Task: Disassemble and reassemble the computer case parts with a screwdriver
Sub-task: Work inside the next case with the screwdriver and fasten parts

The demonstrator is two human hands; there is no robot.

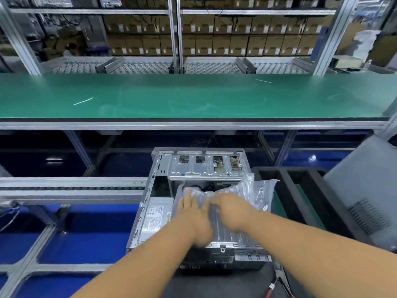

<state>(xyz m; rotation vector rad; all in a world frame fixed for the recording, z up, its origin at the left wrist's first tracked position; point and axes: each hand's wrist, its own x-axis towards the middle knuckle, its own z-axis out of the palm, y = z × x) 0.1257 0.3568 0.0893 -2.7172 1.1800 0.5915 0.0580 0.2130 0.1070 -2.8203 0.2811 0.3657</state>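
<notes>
An open grey computer case (154,168) lies on its side low in the middle of the head view, its drive cage (206,166) at the far end and its power supply (153,216) at the left. A clear plastic bag (255,190) lies over the case's inside. My left hand (193,214) rests flat on the bag with its fingers straight. My right hand (233,208) lies on the bag beside it, fingers pointing left and slightly curled into the plastic. No screwdriver shows in either hand.
A long green workbench (193,97) runs across behind the case, with roller racks and stacked cartons beyond. A black foam tray (300,190) and a grey side panel (369,190) stand to the right. A red-handled tool (271,287) lies at the bottom right.
</notes>
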